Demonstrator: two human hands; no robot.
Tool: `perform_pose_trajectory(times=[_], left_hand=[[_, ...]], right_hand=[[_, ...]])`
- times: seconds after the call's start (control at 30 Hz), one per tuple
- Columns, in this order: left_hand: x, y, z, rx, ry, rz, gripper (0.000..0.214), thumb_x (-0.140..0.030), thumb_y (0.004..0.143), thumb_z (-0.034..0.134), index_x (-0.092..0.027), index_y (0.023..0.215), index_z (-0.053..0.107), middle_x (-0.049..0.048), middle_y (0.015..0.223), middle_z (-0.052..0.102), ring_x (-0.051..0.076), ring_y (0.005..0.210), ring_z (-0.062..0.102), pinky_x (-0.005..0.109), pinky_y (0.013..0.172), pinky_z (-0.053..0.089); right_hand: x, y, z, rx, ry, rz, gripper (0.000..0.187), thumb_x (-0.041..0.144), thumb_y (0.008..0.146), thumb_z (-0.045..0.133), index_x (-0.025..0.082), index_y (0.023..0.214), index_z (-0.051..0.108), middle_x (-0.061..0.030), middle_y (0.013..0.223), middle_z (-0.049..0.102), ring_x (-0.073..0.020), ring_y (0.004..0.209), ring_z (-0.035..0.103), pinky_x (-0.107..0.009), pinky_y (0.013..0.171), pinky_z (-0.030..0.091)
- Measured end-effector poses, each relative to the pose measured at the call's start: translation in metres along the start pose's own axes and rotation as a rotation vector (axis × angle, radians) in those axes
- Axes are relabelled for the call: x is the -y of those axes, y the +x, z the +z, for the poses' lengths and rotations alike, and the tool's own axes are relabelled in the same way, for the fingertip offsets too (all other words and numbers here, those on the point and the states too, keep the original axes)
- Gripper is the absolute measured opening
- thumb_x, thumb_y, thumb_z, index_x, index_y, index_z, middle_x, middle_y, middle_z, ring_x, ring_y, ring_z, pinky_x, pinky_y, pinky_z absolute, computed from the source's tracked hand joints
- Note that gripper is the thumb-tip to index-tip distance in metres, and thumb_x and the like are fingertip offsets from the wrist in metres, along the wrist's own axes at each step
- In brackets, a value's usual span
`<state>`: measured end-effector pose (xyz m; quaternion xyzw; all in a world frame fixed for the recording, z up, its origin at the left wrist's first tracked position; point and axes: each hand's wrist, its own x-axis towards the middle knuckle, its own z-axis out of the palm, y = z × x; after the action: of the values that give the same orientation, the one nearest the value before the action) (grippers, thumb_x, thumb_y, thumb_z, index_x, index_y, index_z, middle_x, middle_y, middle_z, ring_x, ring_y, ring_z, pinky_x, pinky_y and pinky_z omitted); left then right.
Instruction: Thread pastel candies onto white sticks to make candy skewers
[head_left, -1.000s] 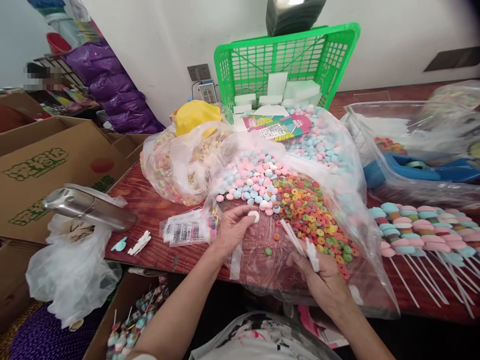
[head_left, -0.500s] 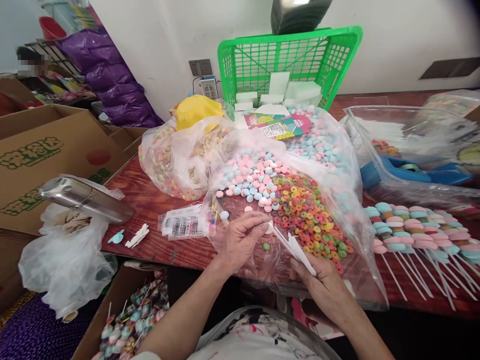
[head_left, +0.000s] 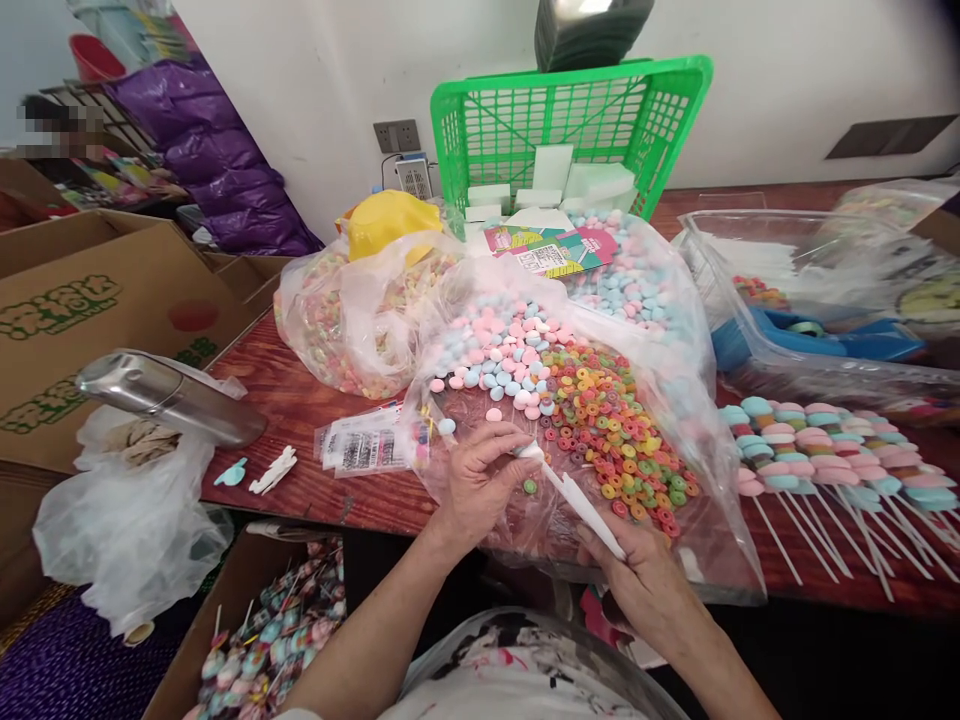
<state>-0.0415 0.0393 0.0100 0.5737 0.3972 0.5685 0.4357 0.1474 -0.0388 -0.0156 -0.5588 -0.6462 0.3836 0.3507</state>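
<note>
My right hand (head_left: 637, 560) is wrapped round a bundle of white lollipop sticks (head_left: 589, 510), which slant up to the left. At their upper end my left hand (head_left: 484, 480) pinches a small white piece (head_left: 531, 452) between thumb and fingers; its exact kind is unclear. The tip of one stick meets this piece. Just beyond my hands, ring-shaped gummies (head_left: 619, 430) in red, orange, yellow and green lie heaped on clear plastic. Pink and blue round candies (head_left: 510, 375) spread beside them to the left. A single green gummy ring (head_left: 530, 487) lies close to my left fingers.
Finished candy skewers (head_left: 832, 450) lie at the right, before a clear plastic bin (head_left: 810, 375). A green basket (head_left: 442, 150) stands at the back. Leftward are a bag of gummies (head_left: 322, 340), a steel flask (head_left: 195, 405) and a cardboard box (head_left: 112, 310). An open box of wrapped candy skewers (head_left: 262, 640) sits below.
The sticks in my right hand have drawn closer together, and one now meets the white piece in my left fingers. The view has shifted slightly.
</note>
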Motion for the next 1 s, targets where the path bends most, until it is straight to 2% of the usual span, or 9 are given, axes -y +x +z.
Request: perform_pose_trajectory(times=[0.1,0.2,0.33,0.47,0.6,0.73,0.8,0.9,1.0], left_hand=[[0.001,-0.001,-0.002,0.036,-0.03,-0.036,0.012,-0.022,0.069,0.081,-0.022,0.081,0.079,0.0066,0.085,0.071,0.019,0.082,0.064,0.034,0.079,0.052],[0.004,-0.003,-0.004,0.054,-0.048,-0.064,0.012,-0.021,0.07,0.079,-0.022,0.082,0.079,0.0062,0.084,0.071,0.019,0.084,0.064,0.033,0.08,0.051],[0.007,-0.007,-0.005,0.031,-0.027,-0.037,0.012,-0.02,0.07,0.079,-0.022,0.082,0.079,0.0051,0.083,0.071,0.018,0.082,0.063,0.033,0.079,0.05],[0.007,-0.009,-0.005,0.02,-0.056,-0.053,0.016,-0.017,0.069,0.08,-0.022,0.084,0.078,0.004,0.084,0.07,0.017,0.083,0.062,0.029,0.079,0.05],[0.011,-0.011,-0.007,0.021,-0.172,-0.172,0.016,-0.017,0.066,0.082,-0.021,0.081,0.078,0.0025,0.083,0.068,0.014,0.08,0.06,0.025,0.072,0.05],[0.017,-0.013,-0.009,0.016,-0.234,-0.241,0.017,-0.017,0.065,0.082,-0.021,0.081,0.077,0.0011,0.085,0.067,0.012,0.078,0.059,0.023,0.069,0.05],[0.019,-0.013,-0.009,0.001,-0.199,-0.213,0.017,-0.017,0.065,0.082,-0.021,0.081,0.077,0.0018,0.086,0.068,0.013,0.08,0.061,0.024,0.071,0.051],[0.02,-0.014,-0.01,-0.01,-0.063,-0.083,0.016,-0.015,0.066,0.081,-0.02,0.082,0.078,0.0039,0.085,0.069,0.016,0.085,0.063,0.027,0.078,0.051],[0.021,-0.015,-0.01,-0.014,0.017,0.033,0.019,-0.014,0.068,0.08,-0.02,0.086,0.078,0.0051,0.087,0.071,0.016,0.087,0.064,0.028,0.08,0.052]], right_hand=[[-0.004,-0.007,0.0,0.008,0.152,0.094,0.036,0.043,0.092,0.05,0.021,0.065,0.063,0.0034,0.048,0.045,-0.0115,0.04,0.038,-0.024,0.04,0.034],[-0.008,-0.015,0.002,-0.048,0.284,0.181,0.032,0.045,0.091,0.052,0.019,0.084,0.071,0.0025,0.055,0.052,-0.01,0.039,0.038,-0.023,0.037,0.035],[-0.01,-0.018,0.004,-0.085,0.163,0.028,0.024,0.036,0.087,0.058,0.02,0.094,0.074,-0.0001,0.059,0.06,-0.0101,0.041,0.044,-0.02,0.035,0.035],[-0.004,-0.015,0.002,-0.117,-0.019,-0.146,0.023,0.026,0.086,0.057,0.018,0.101,0.072,0.0023,0.053,0.057,-0.0114,0.042,0.048,-0.021,0.04,0.037],[-0.003,-0.016,0.004,-0.122,-0.023,-0.22,0.018,0.018,0.089,0.051,0.019,0.088,0.069,0.0047,0.049,0.053,-0.0105,0.039,0.046,-0.021,0.042,0.038],[-0.014,-0.022,0.01,-0.178,0.068,-0.14,0.021,0.02,0.092,0.048,0.02,0.076,0.062,0.0046,0.048,0.054,-0.011,0.039,0.048,-0.021,0.041,0.039],[-0.021,-0.024,0.012,-0.181,0.08,-0.096,0.019,0.022,0.093,0.049,0.02,0.08,0.062,0.0043,0.05,0.056,-0.0112,0.039,0.048,-0.021,0.04,0.039],[-0.024,-0.023,0.012,-0.151,0.047,-0.091,0.015,0.024,0.093,0.05,0.019,0.086,0.063,0.0048,0.051,0.055,-0.0105,0.037,0.045,-0.021,0.038,0.035],[-0.019,-0.021,0.01,-0.143,-0.017,-0.116,0.016,0.023,0.092,0.05,0.02,0.082,0.062,0.0039,0.053,0.056,-0.0107,0.04,0.048,-0.021,0.039,0.035]])
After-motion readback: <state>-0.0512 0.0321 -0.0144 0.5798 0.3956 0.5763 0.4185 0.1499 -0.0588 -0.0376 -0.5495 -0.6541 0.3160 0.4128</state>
